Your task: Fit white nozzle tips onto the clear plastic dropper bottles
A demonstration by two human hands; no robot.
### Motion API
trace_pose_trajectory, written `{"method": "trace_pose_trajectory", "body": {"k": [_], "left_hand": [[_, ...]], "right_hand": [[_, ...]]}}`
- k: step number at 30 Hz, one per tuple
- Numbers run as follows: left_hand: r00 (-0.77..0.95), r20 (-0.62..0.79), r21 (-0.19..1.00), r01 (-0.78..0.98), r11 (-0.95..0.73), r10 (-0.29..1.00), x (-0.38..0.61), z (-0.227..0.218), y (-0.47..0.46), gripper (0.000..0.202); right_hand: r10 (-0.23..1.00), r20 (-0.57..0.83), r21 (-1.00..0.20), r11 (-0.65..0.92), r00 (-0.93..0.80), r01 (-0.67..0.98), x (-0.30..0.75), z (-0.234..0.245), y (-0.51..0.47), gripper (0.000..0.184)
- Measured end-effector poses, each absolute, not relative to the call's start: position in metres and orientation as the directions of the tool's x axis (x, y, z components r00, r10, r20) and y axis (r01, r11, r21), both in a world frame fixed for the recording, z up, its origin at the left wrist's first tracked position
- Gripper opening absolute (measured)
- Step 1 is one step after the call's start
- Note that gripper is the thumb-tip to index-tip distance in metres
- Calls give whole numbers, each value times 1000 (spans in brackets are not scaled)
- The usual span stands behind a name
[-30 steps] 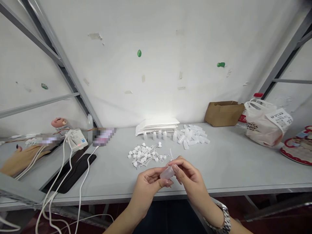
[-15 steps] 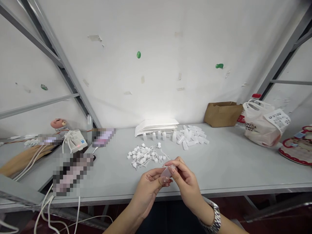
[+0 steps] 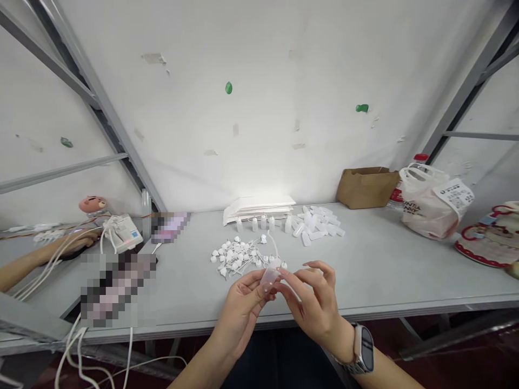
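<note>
A small translucent plastic squeeze bottle (image 3: 269, 276) is pinched between the thumb and fingers of my left hand (image 3: 246, 298), tilted above the table's front part. My right hand (image 3: 315, 302) is just right of it, its fingers apart and the index fingertip at or very near the bottle; whether they touch I cannot tell. A thin white strap (image 3: 272, 243) rises behind the bottle's top; whether it joins the bottle is unclear. Beyond lies a pile of white caps (image 3: 235, 255) with thin straps. Several bottles (image 3: 263, 222) stand upright behind, beside a heap of loose bottles (image 3: 318, 224).
White flat packets (image 3: 259, 208) lie against the wall. To the right are a brown paper bag (image 3: 365, 189) and a white plastic bag (image 3: 430, 202). Leftward are a white power strip (image 3: 124, 233), cables and another person's hand (image 3: 79, 241).
My right hand has loosened from the bottle and moved slightly right, its fingers spreading. My left hand still holds the bottle. The other person's hand at the left has shifted.
</note>
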State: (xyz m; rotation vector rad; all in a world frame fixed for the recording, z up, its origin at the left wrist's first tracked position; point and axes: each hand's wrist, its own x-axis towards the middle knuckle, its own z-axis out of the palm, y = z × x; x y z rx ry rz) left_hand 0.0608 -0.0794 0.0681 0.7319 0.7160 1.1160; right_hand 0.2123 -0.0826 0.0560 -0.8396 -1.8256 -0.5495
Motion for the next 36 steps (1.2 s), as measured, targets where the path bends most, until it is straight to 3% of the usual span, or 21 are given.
{"method": "trace_pose_trajectory", "body": {"k": [4,18,25,28,30,33,36], "left_hand": [[245,-154,821,-507,262,957,60,64,-76,22],[175,-171,834,-498,237,970,61,63,-73,28],[202,-159,850,-471,238,966,62,62,-73,26],[214,-146,860,-456,231,966,61,63,-74,24],[209,-138,873,-436,219,968,61,64,-74,25],[180,-136,890,-410,200,974,61,67,-75,27],[167,-137,897,-398,194,976,61,69,-76,28]], "right_hand": [[307,907,41,614,-287,788,213,56,-81,43],[355,896,-22,635,-267,772,211,55,-80,45],[396,888,-97,659,-235,746,209,54,-78,28],[449,876,-226,705,-176,673,208,54,-78,22],[548,833,-420,716,-77,557,206,55,-80,18],[727,679,-718,629,101,297,205,57,-82,14],[845,517,-856,507,138,102,204,61,-82,18]]}}
